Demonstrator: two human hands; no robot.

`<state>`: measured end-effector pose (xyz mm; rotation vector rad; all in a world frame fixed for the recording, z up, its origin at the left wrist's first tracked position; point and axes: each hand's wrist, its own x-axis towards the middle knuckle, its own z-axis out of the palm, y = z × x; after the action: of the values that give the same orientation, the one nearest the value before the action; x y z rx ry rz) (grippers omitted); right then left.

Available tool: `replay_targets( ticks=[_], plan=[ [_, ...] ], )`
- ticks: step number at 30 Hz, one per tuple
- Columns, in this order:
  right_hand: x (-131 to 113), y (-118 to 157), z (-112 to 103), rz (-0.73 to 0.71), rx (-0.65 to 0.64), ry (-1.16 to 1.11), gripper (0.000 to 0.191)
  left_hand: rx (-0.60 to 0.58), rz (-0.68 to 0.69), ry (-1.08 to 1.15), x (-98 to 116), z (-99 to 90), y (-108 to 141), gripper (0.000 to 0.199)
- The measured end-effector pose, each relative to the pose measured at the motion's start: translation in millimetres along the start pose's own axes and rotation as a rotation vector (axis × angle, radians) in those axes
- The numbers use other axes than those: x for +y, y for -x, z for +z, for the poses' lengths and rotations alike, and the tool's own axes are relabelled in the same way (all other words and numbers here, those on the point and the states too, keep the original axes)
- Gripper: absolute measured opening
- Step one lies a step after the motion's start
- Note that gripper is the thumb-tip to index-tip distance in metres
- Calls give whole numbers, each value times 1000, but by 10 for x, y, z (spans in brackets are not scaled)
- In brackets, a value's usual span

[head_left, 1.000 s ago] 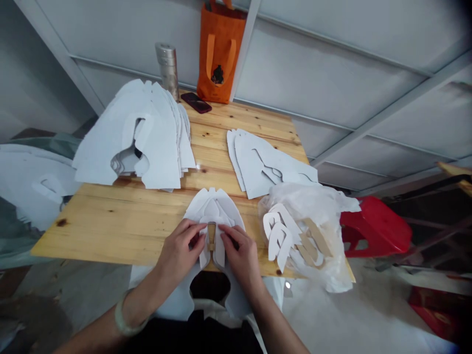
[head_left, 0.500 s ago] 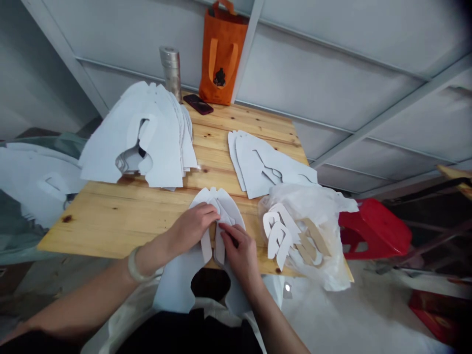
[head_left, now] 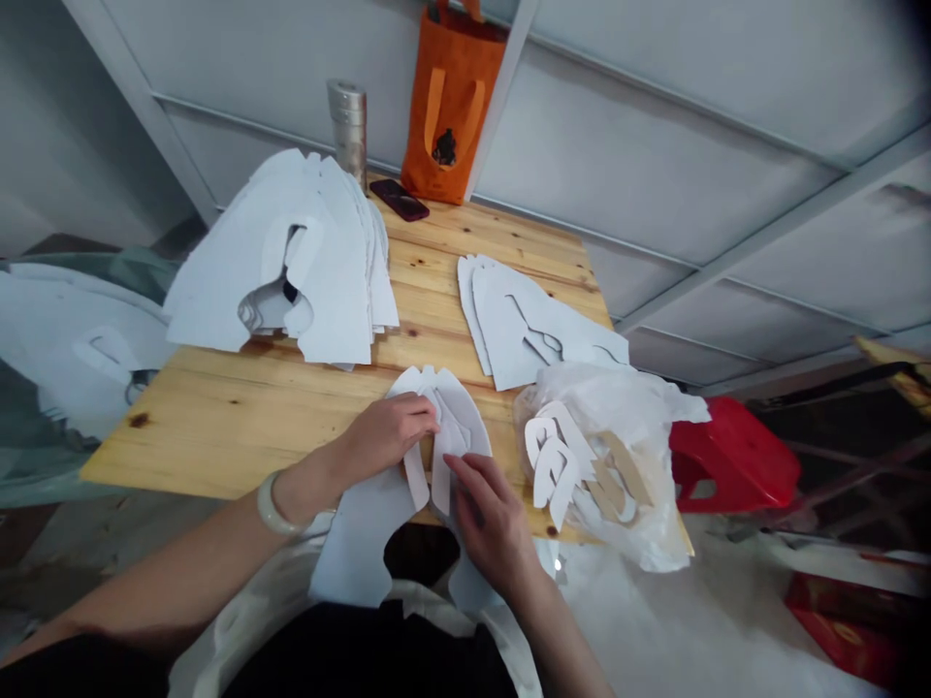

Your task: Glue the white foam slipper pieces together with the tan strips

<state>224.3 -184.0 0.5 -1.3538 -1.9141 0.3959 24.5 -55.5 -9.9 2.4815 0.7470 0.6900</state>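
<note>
A white cut-out sheet [head_left: 364, 533] lies at the table's front edge, close to my body, with a wide rounded opening low in its middle. My left hand [head_left: 397, 431] has its fingers pressed together at the upper middle of the sheet, pinching a white strip [head_left: 415, 475] beside the narrow slot. On the slot's other side, my right hand [head_left: 491, 514] rests against the sheet with fingers slightly apart, the index fingertip touching a second white strip [head_left: 441, 475]. A pale bangle circles my left wrist.
A thick stack of white cut-outs [head_left: 327, 262] stands back left on the wooden table [head_left: 196, 417]. Fewer sheets [head_left: 538, 320] lie right, behind a plastic bag [head_left: 655, 417] with small pieces. A phone [head_left: 400, 200], flask [head_left: 350, 131] and orange bag [head_left: 455, 107] are at the back; a red stool [head_left: 734, 456] stands right.
My right hand has drawn slightly down and right from the slot, its fingers more spread. My left hand stays at the sheet's upper middle. The whole view has shifted a little.
</note>
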Motion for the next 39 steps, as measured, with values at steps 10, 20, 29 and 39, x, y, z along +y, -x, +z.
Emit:
replay_targets(
  ticks=[10, 20, 29, 39],
  plan=[
    [22, 57, 105, -167, 1, 218, 46, 14, 96, -113, -10, 32, 6, 26],
    [12, 49, 129, -193, -12, 280, 44, -47, 206, 57, 29, 9, 19, 27],
    [-95, -71, 49, -283, -107, 504, 30, -113, 116, 157, -2, 7, 15, 29],
    [-229, -70, 164, -363, -52, 563, 24, -119, 136, 143, -47, 44, -2, 31]
  ],
)
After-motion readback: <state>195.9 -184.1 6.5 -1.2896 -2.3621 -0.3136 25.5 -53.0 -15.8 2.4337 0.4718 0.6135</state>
